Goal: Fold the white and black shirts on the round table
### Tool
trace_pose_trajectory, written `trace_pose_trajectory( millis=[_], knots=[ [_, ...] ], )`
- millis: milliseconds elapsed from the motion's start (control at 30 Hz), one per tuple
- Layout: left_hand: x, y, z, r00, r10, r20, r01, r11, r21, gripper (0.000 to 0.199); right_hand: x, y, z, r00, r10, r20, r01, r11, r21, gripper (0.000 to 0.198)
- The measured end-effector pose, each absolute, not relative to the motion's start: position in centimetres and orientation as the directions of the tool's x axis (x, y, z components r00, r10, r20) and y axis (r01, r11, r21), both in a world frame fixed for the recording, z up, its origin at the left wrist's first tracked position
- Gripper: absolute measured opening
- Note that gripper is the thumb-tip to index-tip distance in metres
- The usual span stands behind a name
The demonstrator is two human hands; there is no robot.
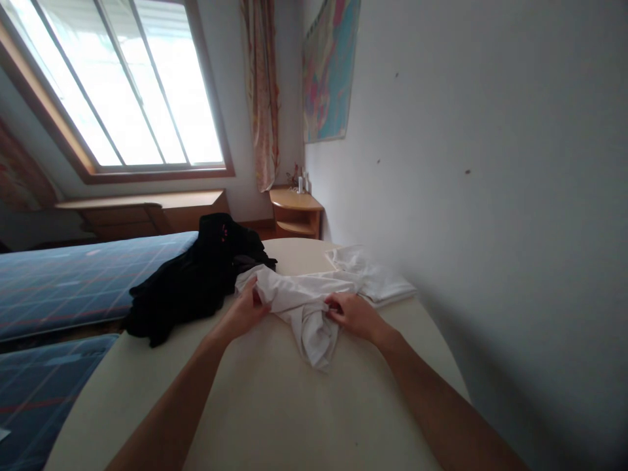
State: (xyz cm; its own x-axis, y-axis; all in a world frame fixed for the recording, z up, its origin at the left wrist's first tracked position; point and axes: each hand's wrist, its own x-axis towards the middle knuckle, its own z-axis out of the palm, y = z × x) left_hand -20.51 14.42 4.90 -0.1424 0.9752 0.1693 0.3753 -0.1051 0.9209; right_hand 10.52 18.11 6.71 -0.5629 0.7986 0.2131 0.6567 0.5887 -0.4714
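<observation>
Worktop: a pale, round-edged surface fills the lower middle of the view, pushed close to the white wall on the right, and it carries all the clothing.
Bed: blue checked cover, running along the left side of the worktop, just beside it.
Black garment: a dark heap at the worktop's left edge, spilling toward the bed; its right edge touches the white cloth.
White garment: crumpled, lying across the middle of the worktop between both hands. Its long axis runs left to right, with one bunched tail hanging toward the person.
Folded white pile: sits behind and to the right of the crumpled garment, near the wall; the two seem to touch.
Left hand: here it is at the garment's left end, fingers closed over a pinch of fabric next to the black heap.
Right hand: at the garment's right side, fingers curled into the bunched cloth, holding a fold.
Key relation: the garment stretches straight between the two grips, so each hand has one end; the hanging tail lies just left of the right hand, nearer to it than to the left.
Corner shelf: small, wooden, well back under the curtain, with a few tiny items too small to tell.
</observation>
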Motion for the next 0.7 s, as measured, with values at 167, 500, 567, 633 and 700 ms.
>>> trace_pose_trajectory(
  millis=[167,500,567,633,700],
  knots=[
    [-20.1,15.2,5.6,-0.294,0.938,0.183,0.198,-0.128,0.972,0.059,10.3,17.9,7.3,-0.486,0.842,0.235,0.694,0.535,-0.481,0.006],
    [-21.1,13.9,10.4,-0.626,0.738,0.252,0.018,-0.309,0.951,0.030,11.5,19.8,7.7,-0.005,0.946,0.324,0.175,0.320,-0.931,0.026],
    [-20.9,14.1,10.0,-0.556,0.792,0.251,0.128,-0.217,0.968,0.032,11.7,20.3,7.1,0.031,0.954,0.297,0.153,0.289,-0.945,0.030],
    [-20.7,14.4,9.1,-0.488,0.843,0.227,0.299,-0.082,0.951,0.038,11.8,20.7,6.3,0.035,0.955,0.294,0.179,0.283,-0.942,0.031],
    [-20.9,14.4,8.3,-0.466,0.859,0.211,0.416,0.002,0.909,0.045,11.7,20.7,5.7,0.014,0.947,0.321,0.242,0.309,-0.920,0.032]
  ],
)
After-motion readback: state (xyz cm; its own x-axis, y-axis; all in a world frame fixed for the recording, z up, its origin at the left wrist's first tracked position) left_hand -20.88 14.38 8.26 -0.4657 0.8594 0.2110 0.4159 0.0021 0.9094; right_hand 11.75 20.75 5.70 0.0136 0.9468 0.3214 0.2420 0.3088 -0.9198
